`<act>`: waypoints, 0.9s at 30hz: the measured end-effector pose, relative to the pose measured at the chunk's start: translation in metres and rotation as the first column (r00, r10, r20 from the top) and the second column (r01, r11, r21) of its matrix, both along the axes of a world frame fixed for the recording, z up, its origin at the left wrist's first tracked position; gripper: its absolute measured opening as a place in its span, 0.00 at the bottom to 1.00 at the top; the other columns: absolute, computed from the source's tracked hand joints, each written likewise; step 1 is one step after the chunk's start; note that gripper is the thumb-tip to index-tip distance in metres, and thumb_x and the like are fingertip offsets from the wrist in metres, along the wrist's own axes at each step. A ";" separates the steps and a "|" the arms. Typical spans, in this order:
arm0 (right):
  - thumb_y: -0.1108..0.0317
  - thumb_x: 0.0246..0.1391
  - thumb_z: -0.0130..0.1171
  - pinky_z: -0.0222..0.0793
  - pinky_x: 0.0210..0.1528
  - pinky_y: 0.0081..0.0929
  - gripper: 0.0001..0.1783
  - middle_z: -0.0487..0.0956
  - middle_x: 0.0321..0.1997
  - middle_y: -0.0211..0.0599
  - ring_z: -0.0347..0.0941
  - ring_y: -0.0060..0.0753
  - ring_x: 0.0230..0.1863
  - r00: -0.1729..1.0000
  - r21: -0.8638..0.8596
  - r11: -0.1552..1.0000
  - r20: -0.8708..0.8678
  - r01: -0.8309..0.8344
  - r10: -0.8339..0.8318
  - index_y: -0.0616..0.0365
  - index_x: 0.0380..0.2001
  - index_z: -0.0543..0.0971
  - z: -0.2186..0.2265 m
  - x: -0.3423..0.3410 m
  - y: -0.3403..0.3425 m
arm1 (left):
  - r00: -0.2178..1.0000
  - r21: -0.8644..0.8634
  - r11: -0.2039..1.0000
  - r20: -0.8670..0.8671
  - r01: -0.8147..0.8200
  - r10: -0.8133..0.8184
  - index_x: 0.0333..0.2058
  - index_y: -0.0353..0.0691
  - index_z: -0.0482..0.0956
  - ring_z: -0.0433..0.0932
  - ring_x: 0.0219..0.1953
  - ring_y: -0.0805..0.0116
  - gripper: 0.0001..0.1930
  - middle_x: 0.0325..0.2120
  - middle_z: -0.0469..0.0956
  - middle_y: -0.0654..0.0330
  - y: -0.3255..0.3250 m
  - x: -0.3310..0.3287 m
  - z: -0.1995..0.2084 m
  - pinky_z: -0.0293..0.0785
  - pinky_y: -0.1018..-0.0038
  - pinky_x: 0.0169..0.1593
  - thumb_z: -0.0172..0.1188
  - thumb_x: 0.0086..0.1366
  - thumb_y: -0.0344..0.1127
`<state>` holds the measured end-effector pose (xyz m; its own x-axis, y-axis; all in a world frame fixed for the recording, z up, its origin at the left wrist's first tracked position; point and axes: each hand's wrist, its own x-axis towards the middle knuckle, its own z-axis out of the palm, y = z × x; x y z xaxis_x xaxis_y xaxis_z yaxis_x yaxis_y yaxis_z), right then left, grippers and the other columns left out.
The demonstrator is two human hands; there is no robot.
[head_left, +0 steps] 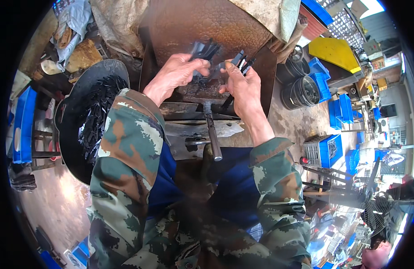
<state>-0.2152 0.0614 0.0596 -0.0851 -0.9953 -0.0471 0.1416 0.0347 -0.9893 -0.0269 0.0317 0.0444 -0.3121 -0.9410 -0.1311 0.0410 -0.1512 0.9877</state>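
Several dark strips [238,57] slant lengthwise, away and rightward, from the right hand [246,92].

Left hand [178,75]: one. Right hand [246,89]: one. Dark strips [209,50]: several per hand, blurred, no firm count; too many to count in black basin [70,134], left, one. Black buckets [286,95], right: at least two. Blue bins [347,113], right: at least four. Yellow panel [335,54], far right: one.

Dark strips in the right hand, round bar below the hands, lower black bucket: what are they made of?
Dark strips in the right hand: probably dark-finished metal, thin with pale glints. Round bar: likely steel, dull with a brighter end. Lower black bucket: perhaps plastic, with soft highlights.
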 end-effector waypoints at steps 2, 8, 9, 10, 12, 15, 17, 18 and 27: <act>0.67 0.63 0.58 0.70 0.18 0.22 0.08 0.79 0.34 0.35 0.68 0.21 0.21 1.000 0.002 1.000 -0.012 -0.009 0.009 0.61 0.39 0.77 -0.001 -0.003 0.002 | 0.992 0.009 0.999 0.123 -0.044 0.043 0.36 0.34 0.80 0.58 0.17 0.83 0.14 0.19 0.71 0.67 -0.009 0.008 -0.008 0.54 0.80 0.21 0.54 0.67 0.41; 0.66 0.63 0.59 0.70 0.17 0.23 0.09 0.76 0.31 0.34 0.65 0.19 0.19 0.999 0.019 0.999 -0.027 -0.027 0.027 0.62 0.37 0.76 -0.003 -0.009 0.008 | 0.909 -0.085 0.995 0.410 -0.043 0.075 0.32 0.34 0.81 0.63 0.18 0.77 0.12 0.18 0.71 0.65 -0.027 0.015 -0.040 0.60 0.76 0.23 0.55 0.62 0.37; 0.65 0.63 0.59 0.69 0.17 0.23 0.10 0.76 0.30 0.33 0.64 0.19 0.18 0.999 0.029 0.999 -0.017 -0.029 0.029 0.62 0.37 0.76 -0.003 -0.009 0.009 | 0.909 -0.083 0.996 0.410 -0.042 0.073 0.32 0.34 0.81 0.63 0.18 0.77 0.12 0.18 0.71 0.65 -0.030 0.016 -0.044 0.60 0.76 0.23 0.55 0.62 0.37; 0.65 0.63 0.59 0.69 0.17 0.23 0.10 0.76 0.30 0.33 0.64 0.19 0.18 0.999 0.032 0.999 -0.016 -0.028 0.029 0.62 0.37 0.76 -0.003 -0.010 0.010 | 0.894 -0.068 0.998 0.448 -0.001 0.031 0.31 0.34 0.81 0.65 0.19 0.76 0.11 0.19 0.72 0.65 -0.032 0.017 -0.048 0.61 0.76 0.23 0.56 0.62 0.37; 0.64 0.64 0.58 0.70 0.18 0.24 0.10 0.75 0.29 0.33 0.60 0.17 0.17 1.000 0.046 0.999 -0.005 -0.026 0.027 0.62 0.36 0.76 -0.002 -0.012 0.012 | 0.874 -0.048 0.998 0.485 0.040 -0.011 0.29 0.34 0.81 0.67 0.19 0.76 0.11 0.19 0.72 0.64 -0.036 0.018 -0.054 0.62 0.76 0.24 0.56 0.61 0.36; 0.63 0.65 0.57 0.71 0.19 0.24 0.11 0.75 0.28 0.33 0.59 0.16 0.16 0.997 0.056 0.998 0.067 -0.037 0.033 0.62 0.35 0.76 0.000 -0.016 0.014 | 0.865 -0.034 0.996 0.498 0.082 -0.054 0.30 0.34 0.82 0.69 0.21 0.75 0.10 0.19 0.74 0.64 -0.040 0.021 -0.060 0.63 0.75 0.26 0.58 0.61 0.35; 0.62 0.66 0.55 0.73 0.21 0.25 0.12 0.75 0.29 0.34 0.58 0.17 0.15 0.996 0.056 0.997 0.072 -0.056 0.052 0.62 0.35 0.75 0.001 -0.019 0.014 | 0.852 -0.207 0.968 0.524 0.141 -0.012 0.35 0.34 0.83 0.71 0.23 0.72 0.10 0.20 0.75 0.63 -0.040 0.022 -0.064 0.67 0.73 0.31 0.58 0.62 0.33; 0.62 0.66 0.55 0.75 0.23 0.26 0.13 0.74 0.30 0.34 0.58 0.17 0.15 0.995 0.061 0.997 0.094 -0.036 0.031 0.62 0.35 0.75 0.002 -0.021 0.013 | 0.844 -0.199 0.971 0.536 0.135 -0.008 0.35 0.34 0.83 0.71 0.23 0.72 0.10 0.20 0.75 0.63 -0.040 0.023 -0.066 0.67 0.73 0.31 0.58 0.62 0.33; 0.62 0.67 0.54 0.82 0.35 0.35 0.12 0.75 0.32 0.36 0.77 0.31 0.27 0.972 0.137 0.989 0.216 0.059 -0.088 0.62 0.37 0.73 0.008 -0.033 0.012 | 0.796 -0.314 0.900 0.603 0.302 -0.057 0.46 0.31 0.80 0.80 0.39 0.55 0.16 0.36 0.82 0.49 -0.036 0.027 -0.052 0.73 0.65 0.47 0.61 0.62 0.35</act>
<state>-0.2479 0.0736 0.0677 -0.1308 -0.9709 -0.2005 0.3632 0.1412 -0.9209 0.0003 -0.0040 -0.0076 -0.4637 -0.8859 0.0110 -0.5318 0.2882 0.7963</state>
